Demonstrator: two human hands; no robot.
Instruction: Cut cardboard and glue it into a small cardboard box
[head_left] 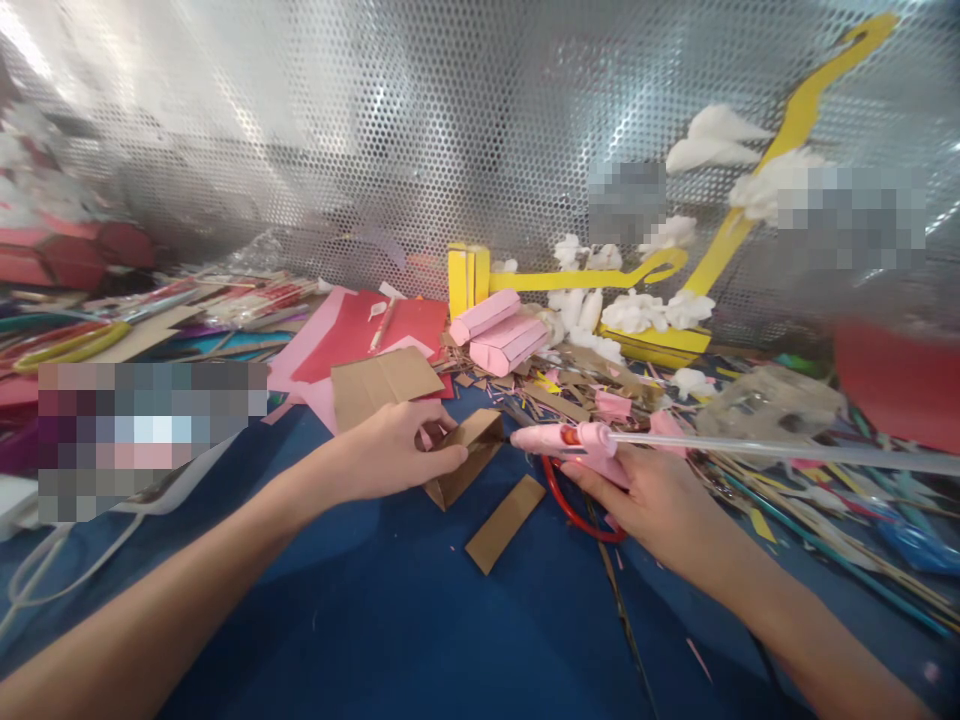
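Note:
My left hand (405,447) is closed on a small folded cardboard box (474,450), its fingers at the near left side. The box stands on the blue table, its open end turned to the right. In my right hand (660,500) is a pink hot glue gun (566,440), its nozzle pointing left close to the box's edge. A long clear glue stick (750,450) sticks out of the gun's back. A loose cardboard strip (506,525) lies flat in front of the box. Behind my left hand rests a larger creased cardboard piece (382,385).
Red-handled scissors (574,505) lie under the glue gun. Two pink paper prisms (506,340), yellow paper shapes (589,280) with white cotton, and many scraps (555,390) crowd the back. Thin sticks (840,545) lie at right, a white cable (75,570) at left.

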